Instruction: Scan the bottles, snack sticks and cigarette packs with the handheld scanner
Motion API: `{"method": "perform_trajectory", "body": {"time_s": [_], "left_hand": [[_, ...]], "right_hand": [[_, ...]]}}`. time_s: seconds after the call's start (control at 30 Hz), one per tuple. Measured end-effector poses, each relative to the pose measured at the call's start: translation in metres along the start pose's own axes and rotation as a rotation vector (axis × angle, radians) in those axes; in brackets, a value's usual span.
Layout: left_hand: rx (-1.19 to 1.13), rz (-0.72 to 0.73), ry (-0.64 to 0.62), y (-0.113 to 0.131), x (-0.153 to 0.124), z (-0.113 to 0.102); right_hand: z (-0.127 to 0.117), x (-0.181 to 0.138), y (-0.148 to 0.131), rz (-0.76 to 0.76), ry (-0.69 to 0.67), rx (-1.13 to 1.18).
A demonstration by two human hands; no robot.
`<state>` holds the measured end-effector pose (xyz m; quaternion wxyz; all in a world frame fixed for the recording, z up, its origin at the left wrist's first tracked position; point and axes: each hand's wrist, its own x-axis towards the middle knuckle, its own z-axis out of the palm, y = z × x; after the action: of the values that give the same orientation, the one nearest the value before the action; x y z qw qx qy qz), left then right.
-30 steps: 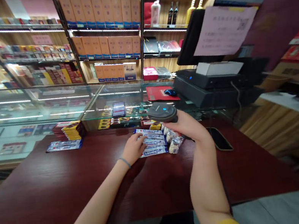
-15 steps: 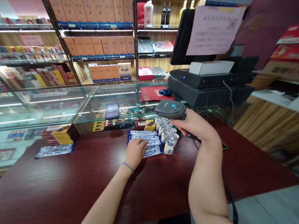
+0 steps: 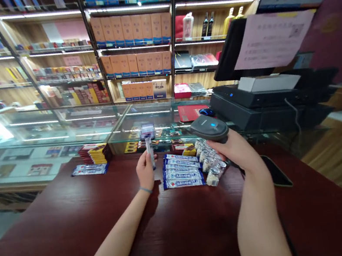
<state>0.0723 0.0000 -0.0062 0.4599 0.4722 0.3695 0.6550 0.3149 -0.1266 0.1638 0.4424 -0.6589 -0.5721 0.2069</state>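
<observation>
My left hand [image 3: 145,170] is closed around a slim blue-and-white packet [image 3: 150,151], raised upright above the table; part of it is blurred. In my right hand [image 3: 235,145] is a black barcode scanner [image 3: 210,127] with a blue light on top, its head pointing left. Between the hands lies a row of similar blue-and-white packets [image 3: 183,174] on the table. Small clear-wrapped jars with silvery lids [image 3: 212,176] stand right of that row, below the scanner. Behind the packets sit red-and-yellow packs [image 3: 188,149], partly hidden.
At the left are a stack of red-and-yellow packs [image 3: 93,155] and flat blue-and-white packets [image 3: 89,169]. A phone-like dark slab [image 3: 276,171] lies right of my forearm. A glass counter [image 3: 118,126] borders the table's far edge, with a monitor [image 3: 230,53] at the right.
My left hand has lifted a blue-and-white packet from the row and now holds it upright. The scanner remains in my right hand. The view has shifted left and up.
</observation>
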Motion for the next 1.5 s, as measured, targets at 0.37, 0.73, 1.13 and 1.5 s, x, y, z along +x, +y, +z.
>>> {"method": "perform_trajectory", "body": {"time_s": [0.37, 0.73, 1.13, 1.5], "left_hand": [[-0.284, -0.429, -0.053, 0.004, 0.032, -0.06], [-0.276, -0.433, -0.08, 0.002, 0.032, -0.063], [-0.269, -0.453, -0.059, -0.001, 0.034, -0.063], [-0.354, -0.451, -0.118, 0.004, 0.032, -0.062]], "right_hand": [[0.048, 0.01, -0.012, -0.128, -0.21, -0.305], [0.073, 0.004, -0.028, -0.151, -0.354, -0.399], [0.07, 0.005, -0.021, -0.146, -0.33, -0.323], [0.066, 0.001, -0.028, -0.142, -0.274, -0.298]]}}
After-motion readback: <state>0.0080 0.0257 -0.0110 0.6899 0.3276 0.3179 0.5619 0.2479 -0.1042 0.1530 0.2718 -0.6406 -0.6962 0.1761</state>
